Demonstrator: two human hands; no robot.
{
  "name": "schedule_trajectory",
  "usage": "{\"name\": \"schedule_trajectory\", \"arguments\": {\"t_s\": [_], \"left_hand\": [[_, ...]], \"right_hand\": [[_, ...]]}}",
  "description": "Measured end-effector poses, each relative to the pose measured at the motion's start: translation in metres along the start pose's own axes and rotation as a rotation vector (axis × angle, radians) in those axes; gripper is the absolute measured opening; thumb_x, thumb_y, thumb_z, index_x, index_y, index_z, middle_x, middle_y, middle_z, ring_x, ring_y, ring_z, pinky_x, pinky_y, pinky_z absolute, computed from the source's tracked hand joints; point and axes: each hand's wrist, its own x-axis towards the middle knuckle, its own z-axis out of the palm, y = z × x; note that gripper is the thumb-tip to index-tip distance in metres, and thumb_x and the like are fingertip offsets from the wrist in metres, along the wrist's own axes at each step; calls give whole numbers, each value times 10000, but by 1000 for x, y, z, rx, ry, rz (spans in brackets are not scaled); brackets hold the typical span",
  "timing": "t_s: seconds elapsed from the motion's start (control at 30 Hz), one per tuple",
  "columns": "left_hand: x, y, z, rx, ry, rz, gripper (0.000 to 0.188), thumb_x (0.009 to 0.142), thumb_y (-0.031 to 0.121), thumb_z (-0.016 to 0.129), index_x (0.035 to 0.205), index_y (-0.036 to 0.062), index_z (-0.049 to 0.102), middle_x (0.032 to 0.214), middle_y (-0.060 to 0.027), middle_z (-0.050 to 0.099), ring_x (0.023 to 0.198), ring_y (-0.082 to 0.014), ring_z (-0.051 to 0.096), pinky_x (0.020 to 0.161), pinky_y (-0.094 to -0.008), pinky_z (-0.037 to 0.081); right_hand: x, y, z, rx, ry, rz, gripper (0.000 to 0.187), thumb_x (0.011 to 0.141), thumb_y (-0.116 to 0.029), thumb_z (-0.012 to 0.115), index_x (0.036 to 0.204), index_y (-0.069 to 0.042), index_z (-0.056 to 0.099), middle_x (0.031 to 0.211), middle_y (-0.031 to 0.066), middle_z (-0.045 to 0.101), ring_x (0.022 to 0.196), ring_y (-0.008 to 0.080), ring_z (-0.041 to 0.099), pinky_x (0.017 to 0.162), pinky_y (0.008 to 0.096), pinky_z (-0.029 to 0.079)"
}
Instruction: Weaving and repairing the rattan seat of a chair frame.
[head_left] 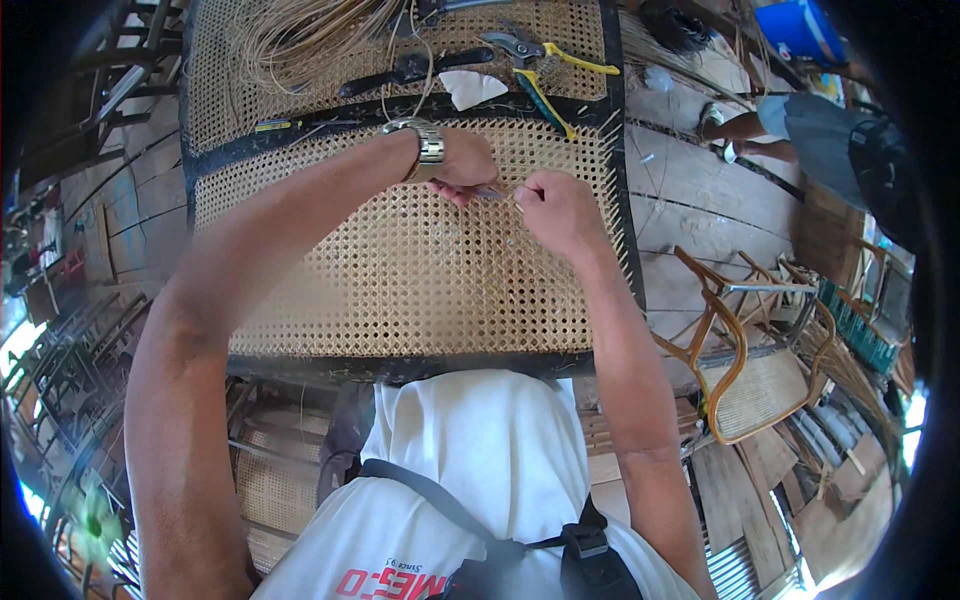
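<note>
White shirt [478, 430] foremost, left hand [467, 160] and right hand [562, 212] curl narrow near yellow-handled shears [541, 102].

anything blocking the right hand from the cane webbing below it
Nothing visible stands between the right hand and the cane webbing; the pruning shears lie farther out, beyond the hand.

Cane panel [400, 290], shears [528, 54], strand bundle [300, 38], white scrap [471, 89]
</note>
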Motion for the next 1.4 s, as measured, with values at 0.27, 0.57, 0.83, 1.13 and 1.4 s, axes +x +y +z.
{"name": "schedule_trajectory", "arguments": {"t_s": [0.27, 0.57, 0.83, 1.13, 1.4], "left_hand": [[-4, 10, 12, 84, 164, -39, 456, 963, 447, 595, 737, 63, 692, 715, -91, 725, 587, -169, 684, 559, -329, 539], [-109, -66, -41, 678, 955, 0, 270, 934, 349, 641, 957, 81, 658, 812, -131, 689, 748, -321, 693, 667, -455, 540], [-108, -33, -39, 417, 921, 201, 305, 979, 376, 586, 894, 85, 617, 634, -86, 591, 559, -250, 587, 554, -421, 438], [-43, -10, 22, 380, 514, 108, 294, 1022, 335, 494, 998, 100, 670, 779, -128, 684, 721, -274, 685, 648, -438, 514], [-33, 26, 4, 682, 365, 3, 166, 813, 135, 628, 918, 67, 737, 896, -171, 735, 871, -329, 729, 732, -453, 579]], "right_hand": [[-14, -23, -5, -209, 40, -7, 205, 860, -227, 650, 878, -33, 712, 848, 190, 708, 843, 353, 697, 766, 479, 524], [-2, -18, -10, -129, -15, -117, 229, 885, -245, 660, 922, -23, 701, 857, 138, 706, 853, 302, 686, 771, 424, 521], [19, -39, -10, 802, 141, -277, 347, 969, -348, 633, 965, -5, 686, 831, 80, 683, 714, 173, 595, 695, 356, 499], [1, 5, -7, 118, 120, 24, 227, 886, -243, 612, 926, -32, 687, 855, 192, 695, 819, 358, 680, 752, 418, 522], [-3, -10, -12, 25, 113, 35, 221, 842, -234, 636, 869, -26, 705, 841, 200, 701, 828, 365, 689, 766, 439, 534]]}}
